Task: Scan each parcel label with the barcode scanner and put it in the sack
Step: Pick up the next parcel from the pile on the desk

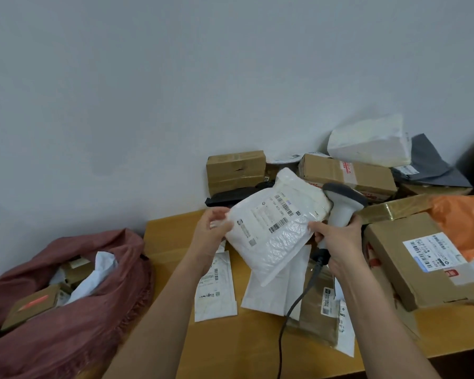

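A white bubble mailer [274, 228] is lifted above the table, its barcode label facing up. My left hand [212, 231] grips its left edge. My right hand [337, 242] holds the handle of the grey barcode scanner [342, 206], and its fingers also touch the mailer's right edge. The scanner's head sits just right of the mailer's upper corner. Its dark cable [296, 305] trails down across the table. The dark red sack [66, 302] lies open at the lower left, with boxes and a white bag inside.
On the wooden table [170, 236], flat white envelopes [214, 291] and a brown packet [318, 315] lie under my arms. A large labelled carton [422, 261] stands at the right, beside an orange bag [463, 217]. More boxes and bags are stacked against the wall.
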`<state>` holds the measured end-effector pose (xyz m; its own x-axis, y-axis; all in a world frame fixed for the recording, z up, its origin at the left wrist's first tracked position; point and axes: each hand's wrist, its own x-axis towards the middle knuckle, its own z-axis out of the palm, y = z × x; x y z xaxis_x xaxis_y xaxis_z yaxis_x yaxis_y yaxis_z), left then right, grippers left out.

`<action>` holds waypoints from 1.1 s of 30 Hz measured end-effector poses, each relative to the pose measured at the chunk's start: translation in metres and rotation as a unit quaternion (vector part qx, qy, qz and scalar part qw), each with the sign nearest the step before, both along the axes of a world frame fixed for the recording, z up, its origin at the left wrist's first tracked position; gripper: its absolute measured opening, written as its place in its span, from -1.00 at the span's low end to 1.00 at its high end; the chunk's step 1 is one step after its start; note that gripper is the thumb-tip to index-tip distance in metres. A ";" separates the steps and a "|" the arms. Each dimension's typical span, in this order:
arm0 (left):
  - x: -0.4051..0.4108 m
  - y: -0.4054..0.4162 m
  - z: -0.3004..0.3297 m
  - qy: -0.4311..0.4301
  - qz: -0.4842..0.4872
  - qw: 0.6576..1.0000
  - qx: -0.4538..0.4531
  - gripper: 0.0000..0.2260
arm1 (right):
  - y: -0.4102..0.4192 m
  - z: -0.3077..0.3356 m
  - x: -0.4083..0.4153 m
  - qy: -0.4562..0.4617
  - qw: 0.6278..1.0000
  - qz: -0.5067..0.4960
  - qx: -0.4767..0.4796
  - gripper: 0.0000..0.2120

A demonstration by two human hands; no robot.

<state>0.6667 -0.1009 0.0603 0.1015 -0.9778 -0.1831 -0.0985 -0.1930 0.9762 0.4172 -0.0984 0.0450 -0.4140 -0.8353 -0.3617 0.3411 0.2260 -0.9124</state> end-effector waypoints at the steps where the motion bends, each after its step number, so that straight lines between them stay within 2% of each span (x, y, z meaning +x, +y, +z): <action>1: -0.001 -0.001 0.000 -0.018 0.020 0.999 0.018 -0.63 | 0.000 0.001 0.000 0.002 1.000 0.008 -0.008 -0.33; 3: 0.000 -0.002 0.001 -0.051 0.022 0.998 0.042 -0.35 | 0.001 0.004 -0.001 0.006 0.999 0.030 -0.022 -0.36; 4: 0.001 -0.002 0.003 -0.066 -0.002 0.997 0.047 -0.30 | 0.002 0.007 -0.001 0.012 0.999 0.043 -0.029 -0.38; 6: 0.002 -0.002 0.006 -0.094 -0.071 0.991 0.070 -0.34 | 0.003 0.012 -0.004 0.036 0.996 0.069 -0.040 -0.40; 9: -0.002 -0.001 0.009 -0.146 -0.162 0.971 0.101 -0.52 | 0.003 0.018 -0.009 0.082 0.988 0.113 -0.060 -0.42; 12: -0.011 -0.001 0.011 -0.063 -0.210 0.969 0.115 -0.58 | 0.003 0.022 -0.007 0.090 0.982 0.144 -0.078 -0.44; 14: -0.016 0.000 0.010 -0.016 -0.199 0.972 0.122 -0.61 | 0.002 0.025 -0.004 0.089 0.981 0.144 -0.090 -0.44; 18: -0.017 0.000 0.005 -0.014 -0.078 0.990 0.114 -0.62 | -0.001 0.027 -0.007 0.057 0.985 0.121 -0.104 -0.43; 22: -0.015 -0.006 0.006 0.137 -0.013 0.983 0.124 -0.61 | -0.002 0.023 -0.008 0.062 0.986 0.125 -0.093 -0.40; 25: -0.024 -0.007 0.007 0.219 -0.037 0.964 0.149 -0.61 | 0.000 0.017 0.004 0.088 0.980 0.160 -0.072 -0.31; 28: -0.030 -0.003 0.007 0.267 -0.084 0.946 0.166 -0.65 | 0.000 0.008 0.012 0.102 0.980 0.161 -0.052 -0.26; 33: -0.025 -0.001 0.004 0.252 -0.123 0.949 0.141 -0.61 | -0.003 0.005 0.006 0.152 0.975 0.161 -0.032 -0.32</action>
